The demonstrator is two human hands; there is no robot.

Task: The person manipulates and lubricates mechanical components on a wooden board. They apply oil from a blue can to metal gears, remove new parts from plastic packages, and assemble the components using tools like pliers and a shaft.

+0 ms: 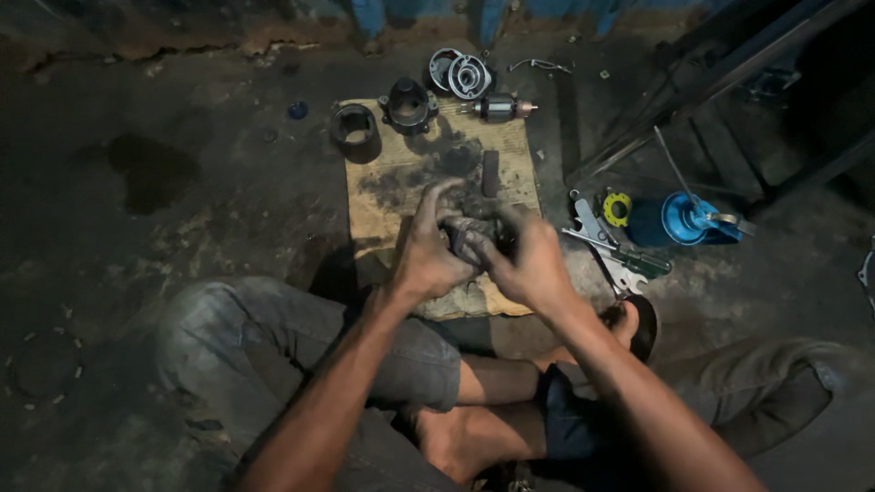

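Head view, left to right: ring (355, 130) and housing (408, 106) sitting on the board (383, 187); left hand (428, 246) gripping a greasy part (469, 239) above the board's near edge; right hand (527, 260) closing on the same part; armature (499, 108) lying behind; wrenches (612, 248) and blue can (684, 220) resting right. Judgement: holding the part steady with both hands, low over the board, is guarding against drops.

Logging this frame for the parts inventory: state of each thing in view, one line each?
left hand: gripping the dark greasy part
right hand: gripping the same part
dark greasy part: held over the board, between both hands
armature: lying on its side
round housing: on the board's corner, open end up
end cover: off, on the floor
blue can: tipped on its side
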